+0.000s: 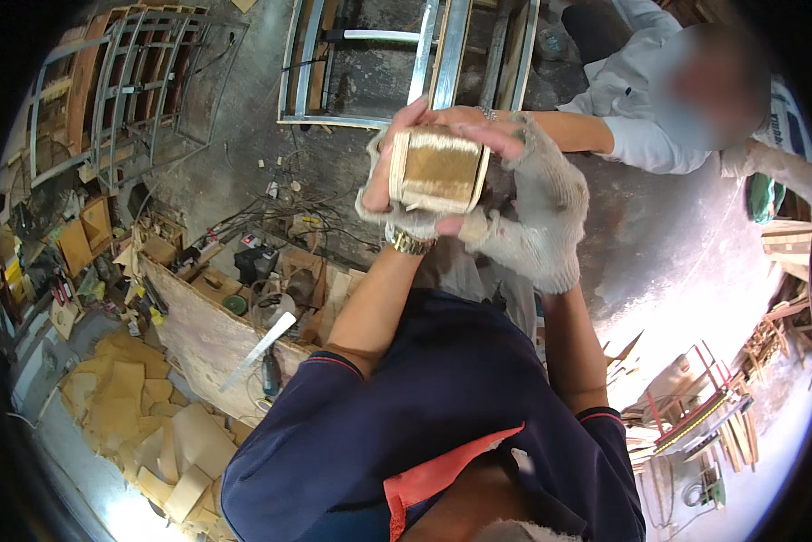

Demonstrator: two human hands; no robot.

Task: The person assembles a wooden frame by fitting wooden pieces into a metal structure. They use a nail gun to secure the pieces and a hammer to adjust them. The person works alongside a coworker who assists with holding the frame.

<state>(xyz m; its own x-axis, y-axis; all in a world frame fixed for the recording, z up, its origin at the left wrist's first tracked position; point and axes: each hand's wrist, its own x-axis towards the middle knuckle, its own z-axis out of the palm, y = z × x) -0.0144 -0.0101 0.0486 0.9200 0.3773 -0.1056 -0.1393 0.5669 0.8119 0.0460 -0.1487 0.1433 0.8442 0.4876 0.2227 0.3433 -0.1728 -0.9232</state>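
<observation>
Fingers: the left hand (376, 185) wraps the left side of the block and grasps it; the right hand (546, 212) pinches from the right, fingers over the upper corner, thumb by the lower edge, palm apart.
Block: the pale-edged brown block (442, 167) is held up at upper centre of the frame.
Pale edging: could slide or splay, I judge, if the right fingertips press unevenly.
Co-worker's arm: the bare forearm (568, 131) enters from upper right behind the block; a bump could jolt the grip.
Metal frame: the frame (352, 119) at top is cut off by the picture's edge.
Hidden side: the block's underside and depth; whether the co-worker's hand touches it, I cannot tell.
</observation>
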